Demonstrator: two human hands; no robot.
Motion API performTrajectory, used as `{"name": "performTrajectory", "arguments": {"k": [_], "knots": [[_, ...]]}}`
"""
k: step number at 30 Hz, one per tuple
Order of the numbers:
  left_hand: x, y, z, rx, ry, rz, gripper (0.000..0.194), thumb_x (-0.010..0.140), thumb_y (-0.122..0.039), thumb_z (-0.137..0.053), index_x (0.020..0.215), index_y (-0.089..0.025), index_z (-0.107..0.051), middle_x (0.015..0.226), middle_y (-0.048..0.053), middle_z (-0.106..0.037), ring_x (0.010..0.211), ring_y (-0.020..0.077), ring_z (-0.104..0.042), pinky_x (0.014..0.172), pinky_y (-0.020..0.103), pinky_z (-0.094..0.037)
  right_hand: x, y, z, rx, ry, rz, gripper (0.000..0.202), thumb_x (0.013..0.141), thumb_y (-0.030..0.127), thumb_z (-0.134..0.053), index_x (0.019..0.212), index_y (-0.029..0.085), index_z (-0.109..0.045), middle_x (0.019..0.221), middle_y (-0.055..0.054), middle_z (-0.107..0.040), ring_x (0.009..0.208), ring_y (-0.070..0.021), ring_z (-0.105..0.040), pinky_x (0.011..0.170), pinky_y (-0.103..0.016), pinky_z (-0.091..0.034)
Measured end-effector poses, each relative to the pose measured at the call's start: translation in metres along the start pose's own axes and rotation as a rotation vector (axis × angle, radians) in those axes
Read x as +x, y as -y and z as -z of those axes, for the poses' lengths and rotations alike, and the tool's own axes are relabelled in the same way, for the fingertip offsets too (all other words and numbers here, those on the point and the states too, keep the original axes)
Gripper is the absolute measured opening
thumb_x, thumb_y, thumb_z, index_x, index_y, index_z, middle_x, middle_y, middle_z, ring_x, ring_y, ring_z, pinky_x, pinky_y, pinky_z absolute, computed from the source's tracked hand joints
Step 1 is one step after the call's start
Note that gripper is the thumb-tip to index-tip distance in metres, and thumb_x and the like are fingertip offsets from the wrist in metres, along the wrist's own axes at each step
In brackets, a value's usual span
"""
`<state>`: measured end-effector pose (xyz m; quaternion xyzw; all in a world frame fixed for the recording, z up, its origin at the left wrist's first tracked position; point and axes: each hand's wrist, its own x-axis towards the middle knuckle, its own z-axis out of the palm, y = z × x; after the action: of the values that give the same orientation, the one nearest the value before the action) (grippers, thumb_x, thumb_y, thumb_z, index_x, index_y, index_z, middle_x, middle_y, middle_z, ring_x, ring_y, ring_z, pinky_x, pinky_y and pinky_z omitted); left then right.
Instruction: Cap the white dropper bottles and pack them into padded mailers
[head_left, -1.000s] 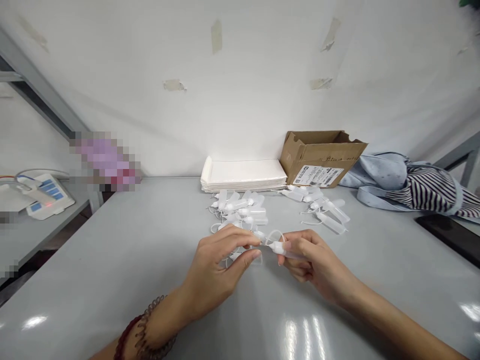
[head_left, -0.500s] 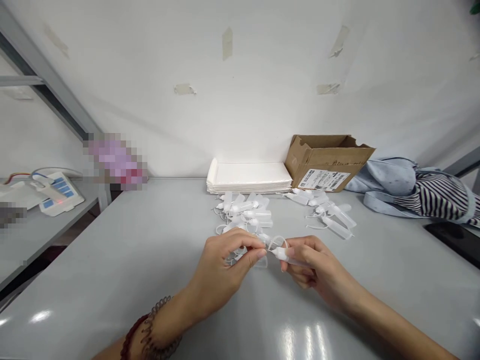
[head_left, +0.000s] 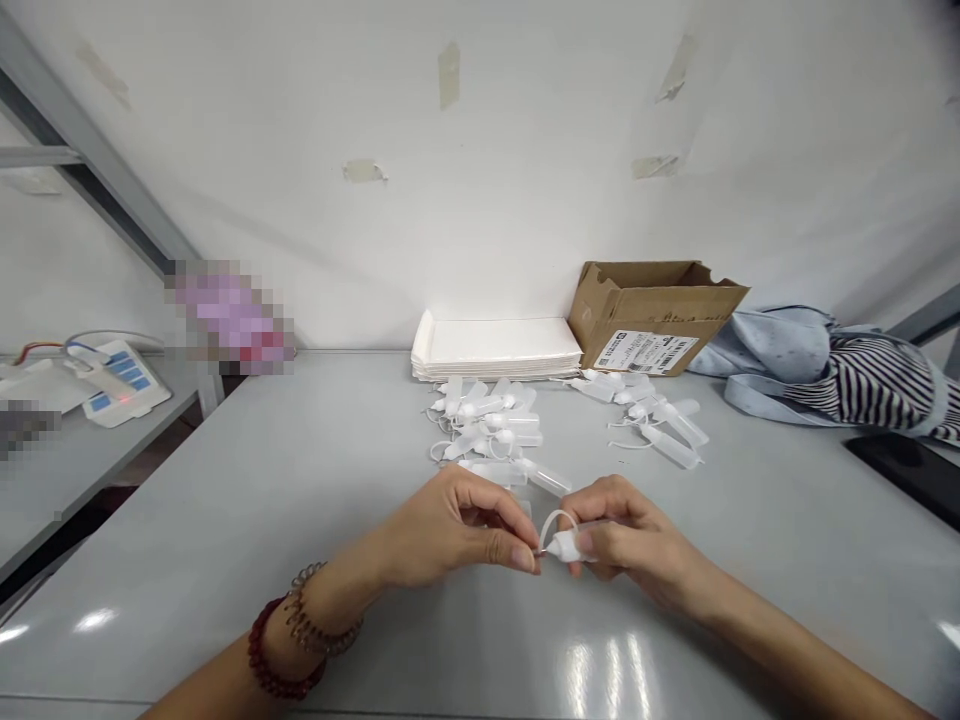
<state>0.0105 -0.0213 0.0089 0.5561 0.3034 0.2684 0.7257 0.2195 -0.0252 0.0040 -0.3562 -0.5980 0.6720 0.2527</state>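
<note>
A person's right hand [head_left: 637, 535] clamps a translucent plastic squeeze bottle [head_left: 564, 546] below its white cap, just above a gray table [head_left: 262, 490]. The hold appears meant to steady the body while leaving the nozzle [head_left: 549, 550] exposed toward the left hand [head_left: 450, 530], whose thumb and forefinger close together at the tip; whatever lies between them is too small to make out. A thin strap [head_left: 556, 515] arches over the nozzle, seemingly kept out of the fingers' way. Loose bottles lie on their sides beyond the hands, likely for easy reach. White padded envelopes [head_left: 499, 342] sit stacked against the wall [head_left: 525, 220], squared up perhaps to save room, beside an open cardboard box [head_left: 667, 315].

The count: one bottle in hand; roughly a dozen in the left cluster [head_left: 487, 410] and about seven in the right cluster [head_left: 667, 420], overlap preventing exact figures; one stack; one box; one black phone [head_left: 900, 470]; one striped cloth [head_left: 870, 380]; two wristbands [head_left: 274, 655].
</note>
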Motion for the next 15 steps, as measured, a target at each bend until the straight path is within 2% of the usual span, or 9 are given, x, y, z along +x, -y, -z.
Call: {"name": "performTrajectory", "arguments": {"k": [5, 8, 10, 12, 15], "knots": [[0.000, 0.002, 0.001, 0.012, -0.010, -0.015, 0.004, 0.071, -0.016, -0.074, 0.075, -0.017, -0.074, 0.071, 0.002, -0.071, 0.068, 0.0125, -0.062, 0.068, 0.023, -0.048, 0.000, -0.001, 0.001, -0.006, -0.001, -0.004, 0.023, 0.068, 0.033, -0.054, 0.058, 0.014, -0.060, 0.045, 0.005, -0.034, 0.043, -0.0062, -0.025, 0.043, -0.023, -0.019], [0.000, 0.000, 0.000, 0.115, -0.146, -0.066, 0.007, 0.077, -0.022, -0.069, 0.077, -0.017, -0.073, 0.069, 0.001, -0.070, 0.066, 0.0116, -0.059, 0.065, 0.022, -0.047, 0.000, 0.004, 0.000, -0.069, -0.078, -0.027, 0.028, 0.075, 0.039, -0.052, 0.063, 0.015, -0.059, 0.046, 0.007, -0.028, 0.044, -0.0065, -0.023, 0.044, -0.023, -0.018], [0.000, -0.003, -0.002, 0.296, -0.255, -0.128, 0.011, 0.081, -0.023, -0.063, 0.078, -0.017, -0.072, 0.070, 0.001, -0.069, 0.066, 0.0115, -0.058, 0.064, 0.022, -0.044, 0.000, 0.007, -0.001, -0.184, -0.152, -0.034, 0.030, 0.080, 0.041, -0.050, 0.065, 0.016, -0.057, 0.051, 0.006, -0.032, 0.048, -0.0072, -0.027, 0.045, -0.022, -0.021], [-0.001, -0.006, -0.004, 0.500, -0.330, -0.187, 0.013, 0.083, -0.021, -0.060, 0.077, -0.017, -0.071, 0.071, 0.000, -0.068, 0.067, 0.0118, -0.056, 0.064, 0.023, -0.042, 0.001, 0.009, -0.002, -0.354, -0.194, 0.034, 0.027, 0.083, 0.038, -0.049, 0.069, 0.016, -0.056, 0.057, 0.004, -0.039, 0.052, -0.0084, -0.033, 0.048, -0.022, -0.026], [-0.002, -0.008, -0.006, 0.641, -0.406, -0.244, 0.013, 0.085, -0.022, -0.057, 0.083, -0.018, -0.070, 0.075, 0.001, -0.067, 0.069, 0.0129, -0.057, 0.066, 0.024, -0.043, 0.000, 0.008, -0.002, -0.618, -0.225, 0.296, 0.016, 0.085, 0.028, -0.049, 0.081, 0.016, -0.059, 0.061, 0.002, -0.048, 0.053, -0.0097, -0.040, 0.050, -0.023, -0.032]]}}
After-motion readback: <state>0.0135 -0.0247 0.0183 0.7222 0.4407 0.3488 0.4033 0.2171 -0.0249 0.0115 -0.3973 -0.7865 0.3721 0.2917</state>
